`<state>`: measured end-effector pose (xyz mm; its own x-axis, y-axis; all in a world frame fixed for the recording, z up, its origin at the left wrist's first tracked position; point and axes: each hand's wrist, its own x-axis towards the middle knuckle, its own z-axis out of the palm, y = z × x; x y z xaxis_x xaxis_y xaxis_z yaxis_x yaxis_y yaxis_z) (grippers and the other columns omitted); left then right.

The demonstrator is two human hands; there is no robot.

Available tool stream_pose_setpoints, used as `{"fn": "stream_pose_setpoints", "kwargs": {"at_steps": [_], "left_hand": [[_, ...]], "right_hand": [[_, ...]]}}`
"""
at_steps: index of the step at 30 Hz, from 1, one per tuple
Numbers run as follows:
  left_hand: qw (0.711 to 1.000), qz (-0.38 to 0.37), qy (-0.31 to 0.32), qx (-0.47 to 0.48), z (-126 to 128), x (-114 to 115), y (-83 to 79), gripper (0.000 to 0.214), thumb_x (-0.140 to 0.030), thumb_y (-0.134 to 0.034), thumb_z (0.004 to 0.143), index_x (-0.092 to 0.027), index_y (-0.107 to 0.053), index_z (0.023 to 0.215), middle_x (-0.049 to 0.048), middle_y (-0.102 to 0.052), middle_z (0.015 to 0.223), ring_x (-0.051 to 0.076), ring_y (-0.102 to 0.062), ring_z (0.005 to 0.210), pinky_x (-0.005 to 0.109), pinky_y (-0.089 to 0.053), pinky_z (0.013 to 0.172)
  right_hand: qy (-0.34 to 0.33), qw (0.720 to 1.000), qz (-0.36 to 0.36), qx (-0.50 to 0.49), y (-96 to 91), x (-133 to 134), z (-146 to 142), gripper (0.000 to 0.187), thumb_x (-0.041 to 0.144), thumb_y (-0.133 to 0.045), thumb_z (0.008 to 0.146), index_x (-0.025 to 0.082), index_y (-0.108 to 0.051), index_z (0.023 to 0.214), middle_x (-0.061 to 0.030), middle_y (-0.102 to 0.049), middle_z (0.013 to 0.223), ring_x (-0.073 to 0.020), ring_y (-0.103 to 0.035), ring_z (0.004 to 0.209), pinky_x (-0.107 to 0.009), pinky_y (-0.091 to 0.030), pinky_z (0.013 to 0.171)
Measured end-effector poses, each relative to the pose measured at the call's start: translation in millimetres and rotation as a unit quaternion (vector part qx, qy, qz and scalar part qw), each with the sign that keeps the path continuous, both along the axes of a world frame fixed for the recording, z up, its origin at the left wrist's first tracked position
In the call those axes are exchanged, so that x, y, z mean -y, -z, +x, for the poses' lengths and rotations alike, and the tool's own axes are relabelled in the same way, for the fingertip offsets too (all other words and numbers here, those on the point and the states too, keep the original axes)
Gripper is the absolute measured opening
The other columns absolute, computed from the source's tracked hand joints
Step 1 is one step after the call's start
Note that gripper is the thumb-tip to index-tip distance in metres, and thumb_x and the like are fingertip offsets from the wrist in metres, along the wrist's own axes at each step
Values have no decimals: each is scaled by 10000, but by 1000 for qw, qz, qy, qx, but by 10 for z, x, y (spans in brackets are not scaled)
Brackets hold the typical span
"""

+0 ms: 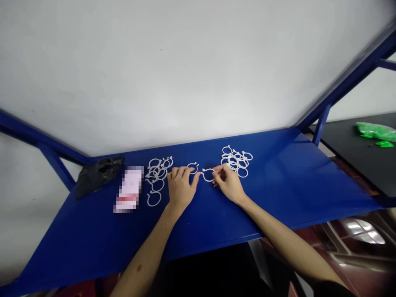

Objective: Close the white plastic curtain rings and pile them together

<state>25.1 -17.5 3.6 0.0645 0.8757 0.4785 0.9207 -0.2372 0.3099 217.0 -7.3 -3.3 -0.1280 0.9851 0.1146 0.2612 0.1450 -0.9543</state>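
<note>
My right hand (228, 182) pinches the right side of a white open ring (204, 177), which has a small knob at its gap. Just left of it, another white open ring (196, 169) lies at the fingertips of my left hand (181, 185). That hand rests palm down with its thumb apart from the fingers, and I see nothing gripped in it. A loose group of similar white rings (154, 199) lies to the left of my left hand. Beyond my right hand is a tighter pile of them (243, 172), partly overlapping one another.
The rings lie on a blue tabletop (272, 165) against a pale wall. A blurred-out pinkish flat object (129, 187) and a crumpled black plastic bag (99, 175) are at the left. Farther right, a black table (346, 152) holds a green bag (377, 132).
</note>
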Motion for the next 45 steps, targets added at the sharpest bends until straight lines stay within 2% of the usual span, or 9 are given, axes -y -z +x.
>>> {"fn": "stream_pose_setpoints", "kwargs": {"at_steps": [3, 5, 10, 15, 20, 28, 39, 42, 45], "left_hand": [[993, -26, 48, 101, 68, 46, -32, 178, -345, -607, 953, -228, -739, 979, 56, -752, 963, 240, -631, 927, 398, -456, 848], [980, -59, 71, 176, 86, 53, -11, 159, -318, -611, 949, -238, -744, 985, 36, -748, 911, 210, -651, 882, 362, -488, 825], [937, -120, 74, 319, 61, 21, 97, 180, -338, -602, 940, -235, -749, 951, 26, -735, 859, 173, -661, 746, 298, -506, 667], [914, -123, 85, 377, 73, 30, 128, 157, -323, -618, 924, -221, -736, 912, 23, -732, 835, 176, -682, 775, 307, -523, 721], [922, -100, 102, 360, 65, 47, 105, 183, -287, -624, 917, -226, -726, 778, 5, -678, 815, 137, -637, 714, 279, -516, 709], [929, -98, 119, 336, 6, 41, 53, 172, -335, -629, 929, -228, -734, 845, 18, -689, 897, 146, -640, 771, 293, -532, 766], [957, -47, 166, 233, 34, 48, 39, 90, -241, -608, 930, -228, -664, 861, 16, -683, 832, 176, -658, 823, 324, -546, 766], [971, -38, 172, 162, 37, 17, 35, 111, -265, -575, 964, -234, -680, 983, 35, -728, 914, 209, -642, 920, 375, -537, 846], [990, -24, 122, 71, 24, -27, 95, 218, -253, -561, 965, -221, -660, 1157, 82, -725, 1081, 261, -601, 1029, 449, -502, 923]], "right_hand": [[-18, 996, -26, -88, 29, 25, -30, 278, 405, -603, 933, 224, -555, 1138, 20, -654, 788, -152, -696, 624, -286, -575, 604], [-36, 995, -25, -94, 35, 50, -54, 324, 415, -606, 934, 226, -569, 1195, 12, -669, 821, -149, -709, 649, -288, -585, 641], [-48, 998, 10, -48, 24, 104, -87, 298, 451, -582, 959, 210, -668, 1112, 1, -678, 704, -155, -670, 621, -298, -563, 659], [-65, 997, 33, -34, 21, 130, -79, 339, 498, -574, 965, 208, -692, 1094, -12, -689, 746, -150, -646, 634, -287, -536, 650], [-89, 994, 59, -27, -19, 139, -40, 296, 463, -580, 973, 205, -709, 1040, -18, -697, 765, -149, -648, 642, -283, -525, 652], [-81, 993, 82, -6, -81, 134, -22, 252, 405, -551, 998, 212, -691, 1081, -23, -710, 797, -149, -663, 675, -274, -526, 668], [-162, 968, 172, 79, -66, 81, 100, 266, 310, -414, 1049, 248, -670, 1087, -59, -700, 954, -180, -684, 849, -316, -557, 778], [-124, 962, 211, 120, -111, 17, 131, 290, 297, -390, 1047, 256, -676, 1074, -79, -676, 1025, -192, -675, 900, -330, -558, 795], [8, 958, 216, 189, -191, -69, 227, 285, 324, -415, 1028, 244, -688, 1008, -97, -651, 1036, -185, -643, 767, -334, -547, 704]]}}
